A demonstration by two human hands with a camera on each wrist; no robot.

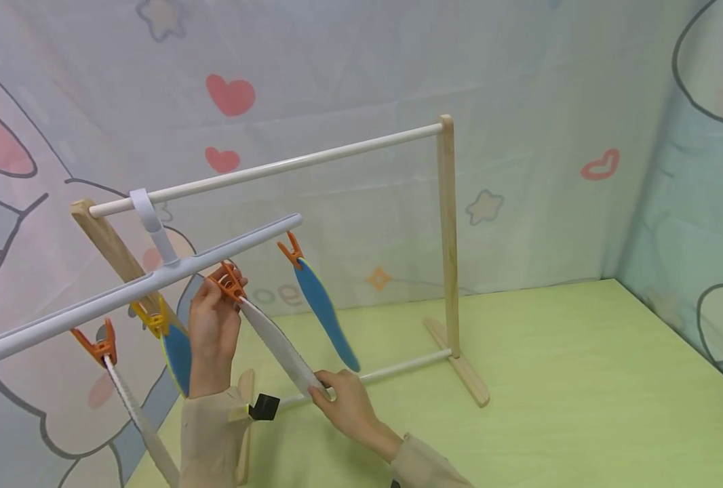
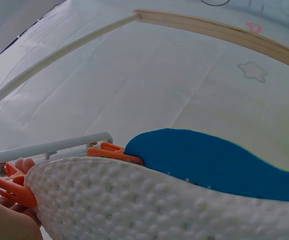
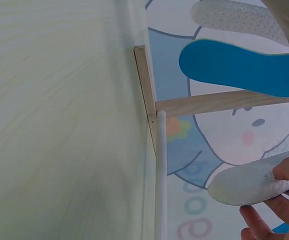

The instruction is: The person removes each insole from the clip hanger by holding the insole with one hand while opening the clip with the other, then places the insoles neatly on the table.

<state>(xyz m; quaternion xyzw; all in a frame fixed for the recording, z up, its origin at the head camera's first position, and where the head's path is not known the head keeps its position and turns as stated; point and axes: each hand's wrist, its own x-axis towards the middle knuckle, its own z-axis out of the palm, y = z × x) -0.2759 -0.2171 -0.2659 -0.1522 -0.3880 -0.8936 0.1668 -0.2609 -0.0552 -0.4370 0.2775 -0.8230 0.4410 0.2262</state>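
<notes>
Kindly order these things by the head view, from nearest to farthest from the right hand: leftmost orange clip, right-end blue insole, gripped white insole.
1. White insole: its lower end is in the right hand.
2. Blue insole: just above the right hand.
3. Leftmost orange clip: left, beyond the left hand.

You get soft, fairly even light in the head view, where the tabletop [image 1: 551,373] carries only faint, blurry-edged shading toward its near middle. The backdrop [image 1: 367,81] reads slightly hazy and low in contrast. Both wrist views reach you dimmer and greyer. In the left one, the brightest patch sits at the left edge, and the wide lens bows the top rail [image 2: 59,53] and the wooden post [image 2: 219,33]. Close up, the white insole [image 2: 134,200] looks a little soft. In the right one, you see the tabletop washed out, with dull grey shading.
</notes>
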